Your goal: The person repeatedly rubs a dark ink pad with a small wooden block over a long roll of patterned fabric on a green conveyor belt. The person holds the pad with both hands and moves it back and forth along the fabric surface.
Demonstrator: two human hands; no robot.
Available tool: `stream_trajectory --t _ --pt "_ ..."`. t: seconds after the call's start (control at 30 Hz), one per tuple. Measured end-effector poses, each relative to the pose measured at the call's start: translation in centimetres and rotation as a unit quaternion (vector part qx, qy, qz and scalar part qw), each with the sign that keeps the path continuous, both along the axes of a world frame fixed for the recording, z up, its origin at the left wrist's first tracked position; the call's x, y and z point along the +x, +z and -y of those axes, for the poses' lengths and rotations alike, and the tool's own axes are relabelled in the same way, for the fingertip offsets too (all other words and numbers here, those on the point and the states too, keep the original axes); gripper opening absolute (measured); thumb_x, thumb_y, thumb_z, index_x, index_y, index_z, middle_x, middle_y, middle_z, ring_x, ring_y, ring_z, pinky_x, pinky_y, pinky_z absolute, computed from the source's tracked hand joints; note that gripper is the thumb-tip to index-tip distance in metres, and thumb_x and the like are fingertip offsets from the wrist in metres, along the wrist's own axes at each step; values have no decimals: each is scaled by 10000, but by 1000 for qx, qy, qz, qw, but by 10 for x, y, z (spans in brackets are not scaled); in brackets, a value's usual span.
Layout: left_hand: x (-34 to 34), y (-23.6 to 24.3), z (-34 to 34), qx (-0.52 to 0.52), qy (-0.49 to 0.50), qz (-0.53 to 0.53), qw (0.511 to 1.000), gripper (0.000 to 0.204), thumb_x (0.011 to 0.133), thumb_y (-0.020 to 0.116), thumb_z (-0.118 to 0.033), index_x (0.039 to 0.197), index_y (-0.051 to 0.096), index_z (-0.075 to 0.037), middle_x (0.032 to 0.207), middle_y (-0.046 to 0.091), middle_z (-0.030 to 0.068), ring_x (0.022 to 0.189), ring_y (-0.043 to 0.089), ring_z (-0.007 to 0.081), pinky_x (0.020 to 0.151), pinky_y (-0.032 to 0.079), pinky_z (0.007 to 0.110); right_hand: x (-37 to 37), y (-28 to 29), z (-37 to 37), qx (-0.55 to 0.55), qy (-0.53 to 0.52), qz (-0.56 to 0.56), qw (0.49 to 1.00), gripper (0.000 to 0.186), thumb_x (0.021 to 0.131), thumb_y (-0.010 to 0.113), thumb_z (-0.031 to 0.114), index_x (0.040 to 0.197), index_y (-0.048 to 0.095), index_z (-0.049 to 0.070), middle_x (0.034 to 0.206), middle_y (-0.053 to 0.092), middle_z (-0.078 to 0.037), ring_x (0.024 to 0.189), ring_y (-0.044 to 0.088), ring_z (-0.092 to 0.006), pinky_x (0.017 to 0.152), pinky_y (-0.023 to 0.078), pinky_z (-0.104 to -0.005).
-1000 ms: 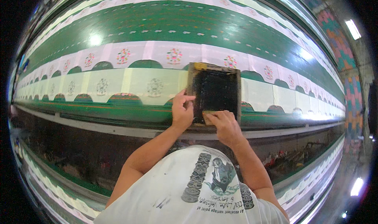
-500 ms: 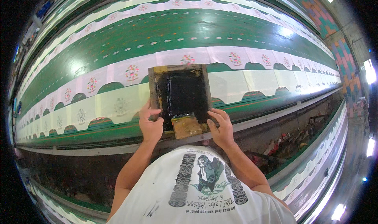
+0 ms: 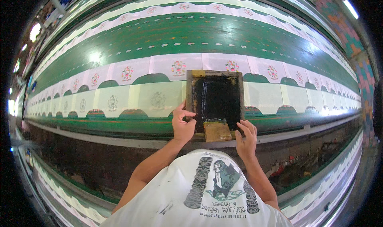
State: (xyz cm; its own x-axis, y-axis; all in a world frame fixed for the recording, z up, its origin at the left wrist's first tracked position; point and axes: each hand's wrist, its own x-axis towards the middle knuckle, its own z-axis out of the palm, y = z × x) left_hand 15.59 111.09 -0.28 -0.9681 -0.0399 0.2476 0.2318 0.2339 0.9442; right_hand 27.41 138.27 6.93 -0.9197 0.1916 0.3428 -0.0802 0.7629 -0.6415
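The person's left hand point(image 3: 183, 126) is at the left rim of the screen point(image 3: 241, 95), a dark rectangle edged in wood just right of centre in view. Its fingers point(image 3: 187, 113) are bent, the forefinger reaching over the rim and the thumb tucked just below with a narrow gap; I can't tell how firmly they grip. Over on the other side, the right hand point(image 3: 247, 141) is half open, thumb apart from the loosely curved fingers, their tips at the lower part of the right rim; whether they press on it I can't make out. Between the hands, neither touching it, a brown block point(image 3: 217, 131) lies at the screen's lower end and runs over the lower rim.

The screen covers part of a row of yellowish cloths point(image 3: 263, 99), and its top edge overlaps the pinkish cloths point(image 3: 171, 63) behind. The desk's point(image 3: 167, 31) front edge point(image 3: 103, 139) passes just below the screen, with the shirt point(image 3: 187, 163) close under that. Beyond the pinkish row, a broad green band of desk curves across the upper view.
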Motion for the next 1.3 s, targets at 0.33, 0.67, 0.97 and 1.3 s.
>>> stream_trajectory --t 0.33,0.67,0.97,1.3 --pt "1 14 -24 15 7 39 999 206 758 750 94 895 741 -58 1599 620 282 1449 612 389 1226 447 440 -29 46 18 141 277 41 949 472 844 802 34 1313 765 71 1331 719 -145 1325 657 -404 1124 529 -530" --pt "-5 -3 -25 16 -1 14 1000 230 799 780 64 1004 772 -42 1573 647 286 1433 630 378 1245 436 456 -111 90 0 174 345 236 892 419 919 674 -12 1275 824 151 1176 764 -121 1154 711 -369 1019 580 -487" --pt "-28 -8 -6 174 -74 178 966 264 911 737 137 1123 709 -19 1548 649 210 1230 729 197 1039 577 323 -229 66 -5 155 290 134 935 463 931 601 -46 1301 819 127 1175 774 -171 1166 704 -418 1035 576 -500" --pt "-36 11 1 76 -80 154 982 216 878 784 147 985 728 -33 1418 651 176 1077 734 202 956 616 340 -169 52 17 193 265 121 937 522 859 658 -58 1309 813 156 1169 758 -123 1134 688 -382 1039 531 -503"
